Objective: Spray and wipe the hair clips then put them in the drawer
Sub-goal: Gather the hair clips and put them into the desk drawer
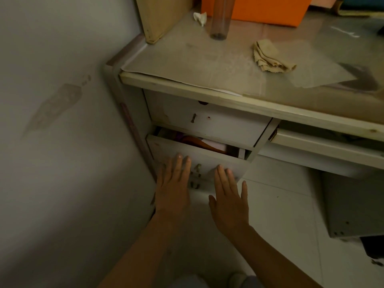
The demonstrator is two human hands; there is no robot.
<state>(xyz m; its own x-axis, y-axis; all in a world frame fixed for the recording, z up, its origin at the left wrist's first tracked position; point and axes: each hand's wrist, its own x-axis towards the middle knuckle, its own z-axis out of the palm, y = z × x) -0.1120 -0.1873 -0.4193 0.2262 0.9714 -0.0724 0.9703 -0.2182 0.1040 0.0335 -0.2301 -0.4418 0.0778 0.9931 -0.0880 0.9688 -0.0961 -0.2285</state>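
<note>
1. Hair clips are not visible anywhere; I judge they may already lie inside the drawer [199, 161], but its gap is too dark to tell.
2. This drawer, the lower one below the tabletop [207, 65], stands partly pulled out, and some orange and white things show in the gap.
3. Left hand [173, 190] lies flat on the drawer front, fingers straight and holding nothing.
4. Right hand [229, 198] is also flat on the drawer front, just right of the left hand, fingers spread and empty.
5. Both palms press the front probably because it has no real handle, so pushing closes it evenly.
6. Cloth [270, 57] lies crumpled on the tabletop, well above the drawer, which suggests that wiping is finished.
</note>
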